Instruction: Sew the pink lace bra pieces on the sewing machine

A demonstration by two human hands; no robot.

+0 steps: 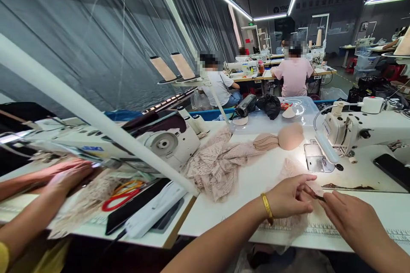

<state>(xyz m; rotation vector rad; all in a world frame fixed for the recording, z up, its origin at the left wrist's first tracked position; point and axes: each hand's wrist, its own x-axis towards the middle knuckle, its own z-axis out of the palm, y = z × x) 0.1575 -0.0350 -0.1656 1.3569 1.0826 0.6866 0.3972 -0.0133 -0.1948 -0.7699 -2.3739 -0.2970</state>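
My left hand [293, 196], with a gold bracelet at the wrist, pinches a piece of sheer beige lace fabric [315, 188] between thumb and fingers. The fabric hangs below the hands to the table's front edge. My right hand [350, 217] is closed beside it, fingertips at the fabric; a small dark tip shows there, too little to name. Just beyond the hands stands a white sewing machine [342, 126] with its lamp lit. Molded beige cups [291, 136] and a heap of beige lace [213, 164] lie to the left.
At the left, a co-worker's hands [72, 175] work at another sewing machine [163, 140]. Red-handled scissors [121, 198] and a white power strip [150, 209] lie near it. A black phone [392, 170] rests at the right. A slanted white pole [96, 106] crosses the left side.
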